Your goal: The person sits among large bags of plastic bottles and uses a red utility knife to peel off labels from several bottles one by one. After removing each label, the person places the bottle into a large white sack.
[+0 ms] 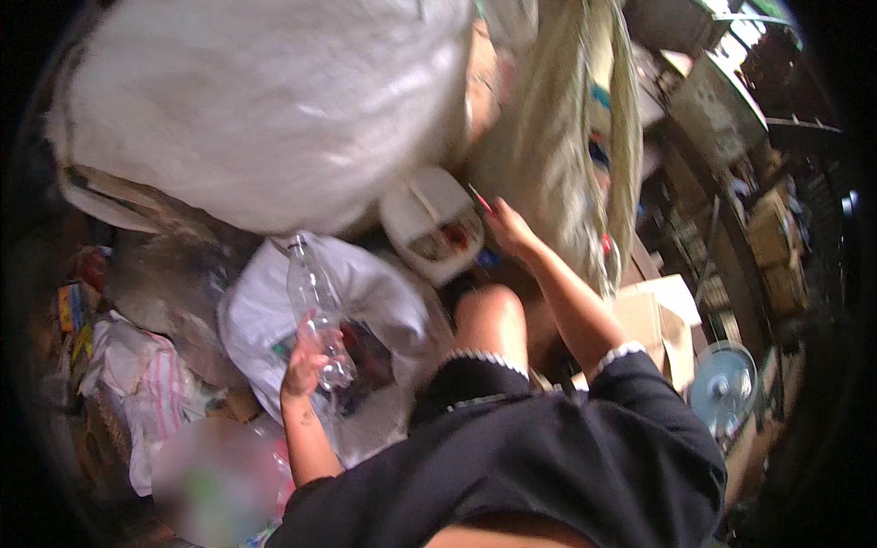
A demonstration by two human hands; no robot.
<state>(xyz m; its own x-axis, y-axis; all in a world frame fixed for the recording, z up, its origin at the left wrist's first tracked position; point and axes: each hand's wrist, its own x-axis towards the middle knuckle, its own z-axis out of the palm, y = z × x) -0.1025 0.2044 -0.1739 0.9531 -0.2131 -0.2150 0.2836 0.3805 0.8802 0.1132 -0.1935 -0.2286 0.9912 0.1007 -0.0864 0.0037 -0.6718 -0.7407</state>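
My left hand (pixel 307 362) is wrapped round the lower half of a clear plastic bottle (pixel 309 279), whose neck points away from me. The bottle is above the mouth of an open white sack (pixel 248 306), with mixed items inside too dark to name. In my right hand (pixel 512 232) is a slim red-handled tool (pixel 481 201) with a thin, pale tip, pointing up and left; whether it is a knife or a screwdriver I cannot tell. Just left of that hand stands a cut-open white plastic container (pixel 395 219) with small things in it.
A huge stuffed white sack (pixel 274 100) fills the far left, beside a tall yellowish sack (pixel 530 137). Cardboard boxes (pixel 656 315) and a blue round lid-like thing (pixel 722 388) are at right. Striped cloth (pixel 151 388) lies at left.
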